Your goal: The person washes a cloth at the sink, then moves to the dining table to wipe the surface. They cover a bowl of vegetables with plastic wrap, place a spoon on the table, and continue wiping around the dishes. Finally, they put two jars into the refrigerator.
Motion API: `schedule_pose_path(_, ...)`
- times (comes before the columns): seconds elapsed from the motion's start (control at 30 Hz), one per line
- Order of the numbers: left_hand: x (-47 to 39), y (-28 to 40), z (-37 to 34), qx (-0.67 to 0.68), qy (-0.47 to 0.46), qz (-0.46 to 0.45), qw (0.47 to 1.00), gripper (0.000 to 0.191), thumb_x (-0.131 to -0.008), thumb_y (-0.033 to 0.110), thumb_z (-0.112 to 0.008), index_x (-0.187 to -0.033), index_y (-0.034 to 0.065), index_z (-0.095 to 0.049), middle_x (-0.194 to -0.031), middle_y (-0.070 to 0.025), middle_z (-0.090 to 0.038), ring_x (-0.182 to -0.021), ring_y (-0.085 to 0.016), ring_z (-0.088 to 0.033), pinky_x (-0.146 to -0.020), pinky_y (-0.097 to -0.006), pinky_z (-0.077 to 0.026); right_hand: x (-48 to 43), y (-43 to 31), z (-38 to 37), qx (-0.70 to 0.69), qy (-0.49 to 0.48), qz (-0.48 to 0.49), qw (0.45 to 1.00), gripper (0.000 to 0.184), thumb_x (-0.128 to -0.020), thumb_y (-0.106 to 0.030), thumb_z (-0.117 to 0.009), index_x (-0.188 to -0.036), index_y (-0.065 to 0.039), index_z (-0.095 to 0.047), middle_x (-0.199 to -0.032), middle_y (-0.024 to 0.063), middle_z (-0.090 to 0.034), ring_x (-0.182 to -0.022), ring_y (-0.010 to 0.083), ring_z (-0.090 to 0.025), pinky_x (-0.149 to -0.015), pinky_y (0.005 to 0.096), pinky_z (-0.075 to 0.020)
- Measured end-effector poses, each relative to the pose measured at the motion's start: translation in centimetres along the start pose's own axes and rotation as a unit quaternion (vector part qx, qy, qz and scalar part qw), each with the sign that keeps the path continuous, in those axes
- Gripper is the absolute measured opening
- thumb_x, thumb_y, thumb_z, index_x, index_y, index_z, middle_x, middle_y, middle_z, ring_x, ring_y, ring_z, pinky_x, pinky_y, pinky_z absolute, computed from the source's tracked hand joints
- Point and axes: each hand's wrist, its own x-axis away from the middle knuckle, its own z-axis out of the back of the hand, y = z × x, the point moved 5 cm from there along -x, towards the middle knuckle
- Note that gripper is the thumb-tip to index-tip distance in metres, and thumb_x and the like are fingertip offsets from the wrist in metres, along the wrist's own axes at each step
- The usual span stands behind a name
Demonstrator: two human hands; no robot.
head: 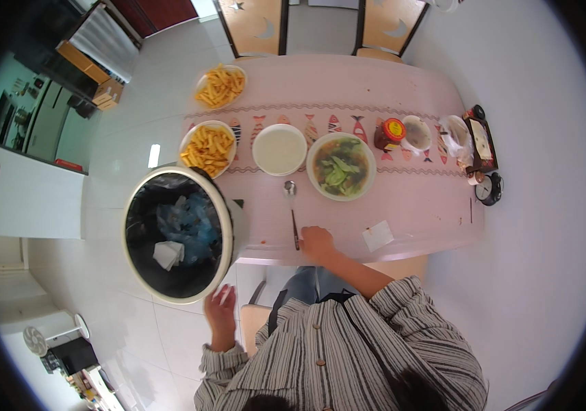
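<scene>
My left hand [220, 304] is just below the rim of a bin [227, 226], fingers partly spread; a pale patch shows at its fingertips, too small to identify. The bin has a black liner with blue plastic and a crumpled white tissue [168, 255] inside. My right hand [317, 244] rests with curled fingers on the pink-covered table [426, 216], right beside the dark handle of a metal spoon [291, 192]; whether it grips anything is hidden. A white napkin [378, 236] lies to its right. Beyond are a bowl of leafy soup [341, 167] and a bowl of pale liquid [279, 149].
Two bowls of fries [210, 149] [221, 87] stand at the table's left. A red-lidded jar [390, 134], a small bowl [416, 133], a plastic bag [456, 136], a tissue box [480, 138] and a black alarm clock [484, 190] stand at the right. Chairs [254, 25] are across the table.
</scene>
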Motion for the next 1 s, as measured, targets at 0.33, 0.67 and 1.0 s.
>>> schedule_pose_path(0.33,2.5,10.2,-0.4,0.051,-0.022,-0.045,0.997,0.047,-0.083,0.033,-0.038,-0.119,0.0042,-0.043,-0.112,-0.0147,-0.050,-0.092,-0.036,-0.058,-0.078,-0.0429,-0.051,-4.1,0.2,-1.7,0.073,-0.003,-0.044,0.996,0.028,-0.073,-0.029,-0.062,-0.086,-0.005,-0.061,-0.087,0.0136,-0.063,-0.082,0.0322,-0.061,-0.069,0.0407,-0.0495)
schedule_pose_path(0.67,2.3,11.3,-0.6,0.032,-0.068,-0.079,0.994,0.039,-0.087,0.023,-0.046,-0.119,0.0001,-0.043,-0.115,-0.0154,-0.053,-0.099,-0.032,-0.058,-0.079,-0.0417,-0.052,-5.5,-0.1,-1.9,0.071,-0.023,-0.053,0.996,0.021,-0.072,-0.022,-0.059,-0.086,-0.006,-0.062,-0.089,0.0136,-0.063,-0.082,0.0302,-0.062,-0.070,0.0392,-0.0498)
schedule_pose_path(1.0,-0.6,16.5,6.1,0.188,-0.165,-0.111,0.962,0.035,-0.086,0.012,-0.048,-0.118,-0.0025,-0.046,-0.116,-0.0159,-0.055,-0.108,-0.027,-0.053,-0.094,-0.0406,-0.044,-4.8,0.2,-1.5,0.071,0.018,-0.087,0.993,0.017,-0.074,-0.019,-0.055,-0.082,-0.007,-0.063,-0.086,0.0128,-0.063,-0.079,0.0315,-0.062,-0.068,0.0415,-0.0496)
